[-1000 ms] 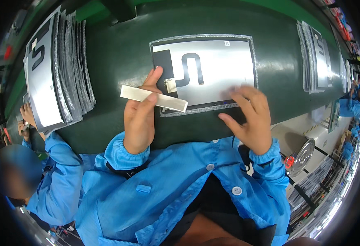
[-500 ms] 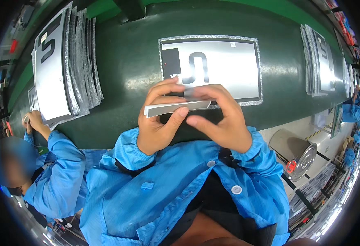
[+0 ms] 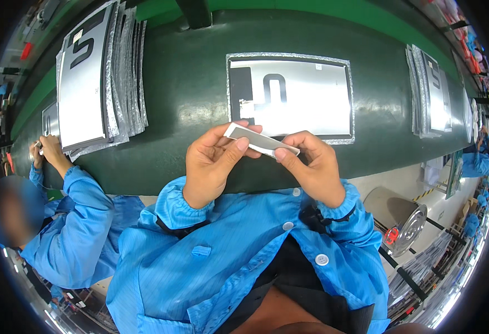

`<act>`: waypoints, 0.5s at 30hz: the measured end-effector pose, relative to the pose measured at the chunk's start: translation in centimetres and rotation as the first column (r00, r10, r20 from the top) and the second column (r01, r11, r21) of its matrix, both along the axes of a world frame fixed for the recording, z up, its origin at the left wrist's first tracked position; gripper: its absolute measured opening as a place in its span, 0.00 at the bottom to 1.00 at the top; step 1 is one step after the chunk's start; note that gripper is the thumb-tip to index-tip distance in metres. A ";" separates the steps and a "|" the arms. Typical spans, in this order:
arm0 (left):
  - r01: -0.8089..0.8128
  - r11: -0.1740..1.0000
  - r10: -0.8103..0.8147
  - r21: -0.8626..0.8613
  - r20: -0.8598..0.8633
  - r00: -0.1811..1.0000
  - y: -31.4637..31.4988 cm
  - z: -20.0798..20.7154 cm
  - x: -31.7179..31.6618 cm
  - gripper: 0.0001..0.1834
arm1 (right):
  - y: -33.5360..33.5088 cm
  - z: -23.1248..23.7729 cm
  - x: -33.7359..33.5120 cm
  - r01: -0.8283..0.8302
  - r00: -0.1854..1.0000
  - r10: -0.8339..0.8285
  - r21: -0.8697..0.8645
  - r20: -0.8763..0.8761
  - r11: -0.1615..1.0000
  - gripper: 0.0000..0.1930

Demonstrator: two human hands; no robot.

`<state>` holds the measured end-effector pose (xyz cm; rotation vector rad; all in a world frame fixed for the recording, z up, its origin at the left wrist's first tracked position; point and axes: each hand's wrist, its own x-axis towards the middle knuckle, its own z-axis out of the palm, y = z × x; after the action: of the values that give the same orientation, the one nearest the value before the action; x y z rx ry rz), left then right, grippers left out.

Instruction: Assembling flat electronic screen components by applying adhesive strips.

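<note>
A thin grey-and-white strip [image 3: 261, 141], like a small stack of labels or paper, is held between my two hands. My left hand [image 3: 215, 160] pinches its left end, thumb on the grey face and fingers behind. At the other end, the thumb and fingers of my right hand [image 3: 315, 168] grip the lower corner. The strip tilts down to the right. Just beyond my hands lies a flat silver panel [image 3: 311, 100] with a black cut-out shape and a small white sticker, resting on a bubble-wrap sheet [image 3: 352, 114].
A tall stack of similar panels [image 3: 86, 83] stands on the green table [image 3: 183, 111] at the left; a smaller stack [image 3: 435, 92] is at the right. A co-worker in blue [image 3: 74, 234] works at the far left. A metal bin [image 3: 395, 209] stands on the floor at the right.
The strip has turned from rising rightward to sloping down rightward, its broad grey face now showing. My right hand, apart from it at the thumb before, has closed on its right end.
</note>
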<state>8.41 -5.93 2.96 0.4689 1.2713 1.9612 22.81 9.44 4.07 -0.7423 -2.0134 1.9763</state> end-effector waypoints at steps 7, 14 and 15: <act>0.016 0.999 -0.019 -0.036 -0.082 0.996 0.6 0.0 -0.1 0.09 | 0.3 1.4 -1.1 0.080 0.978 0.002 0.383 -0.208 0.920 0.12; 0.001 1.000 -0.001 -0.017 -0.041 0.999 0.8 0.0 0.5 0.09 | -0.3 2.0 -3.6 0.074 0.964 0.037 0.400 -0.264 0.913 0.13; 0.009 0.999 -0.011 -0.046 -0.043 0.999 0.9 0.0 0.5 0.09 | -0.2 1.8 -3.6 0.073 0.966 0.028 0.374 -0.257 0.925 0.12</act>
<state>8.96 -5.02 2.98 0.4965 1.3357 1.9192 19.19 9.24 5.91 -0.3923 -2.1181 1.5026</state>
